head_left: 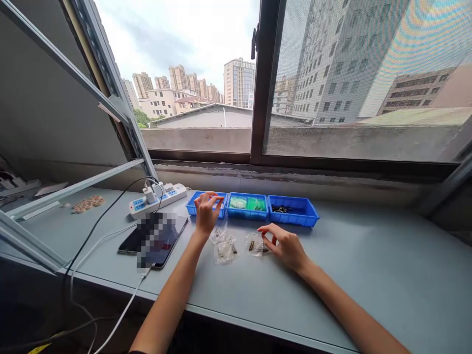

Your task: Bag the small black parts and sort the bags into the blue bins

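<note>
My left hand is raised in front of the left blue bin. Its thumb and index fingertip come together in a pinch, and whatever may be between them is too small to make out. Low over the table, my right hand has its thumb and index finger curved and slightly apart, with nothing visible between them. Beneath its fingertips lies a clear plastic bag with small dark metal pieces. Between the hands is a pile of clear plastic bags with small parts inside.
A middle blue bin holds green and pale packets; the right blue bin holds dark small parts. To the left are a tablet, a power strip, cables, wooden pieces and a metal frame. A window stands behind.
</note>
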Demonstrator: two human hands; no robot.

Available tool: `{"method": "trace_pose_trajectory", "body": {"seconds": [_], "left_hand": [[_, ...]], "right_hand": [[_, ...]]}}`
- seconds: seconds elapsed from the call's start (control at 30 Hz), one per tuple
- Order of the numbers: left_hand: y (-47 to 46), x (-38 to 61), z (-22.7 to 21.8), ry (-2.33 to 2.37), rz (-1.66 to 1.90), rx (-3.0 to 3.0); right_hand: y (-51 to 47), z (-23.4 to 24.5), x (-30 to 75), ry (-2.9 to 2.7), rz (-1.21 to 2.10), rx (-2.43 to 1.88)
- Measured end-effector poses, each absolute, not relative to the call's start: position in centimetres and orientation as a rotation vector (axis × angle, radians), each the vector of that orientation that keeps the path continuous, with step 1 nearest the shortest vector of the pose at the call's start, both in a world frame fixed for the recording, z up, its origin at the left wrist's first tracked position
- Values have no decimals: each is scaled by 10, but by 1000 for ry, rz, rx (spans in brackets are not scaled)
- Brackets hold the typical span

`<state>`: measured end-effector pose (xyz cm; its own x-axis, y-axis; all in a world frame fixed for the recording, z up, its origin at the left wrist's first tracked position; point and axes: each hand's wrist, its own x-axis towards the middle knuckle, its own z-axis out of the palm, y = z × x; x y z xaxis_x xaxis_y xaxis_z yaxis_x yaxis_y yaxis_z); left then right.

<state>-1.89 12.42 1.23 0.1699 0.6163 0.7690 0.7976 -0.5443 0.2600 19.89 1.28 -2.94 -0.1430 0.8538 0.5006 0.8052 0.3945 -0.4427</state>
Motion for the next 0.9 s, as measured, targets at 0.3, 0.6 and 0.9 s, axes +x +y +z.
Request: {"method": "trace_pose_trajectory", "body": {"seconds": [0.3, 0.6, 0.9], "left_hand": [[99, 11, -2, -798, -1154, -2561], [98, 16, -11, -741, -1122, -2634], [99, 17, -12, -752, -1130, -2647]], "right_hand": [[13, -29, 198, -1979, 99, -1439], [14, -31, 198, -2008, 83, -1414], [12, -26, 198, -1997, 177, -1521]]}}
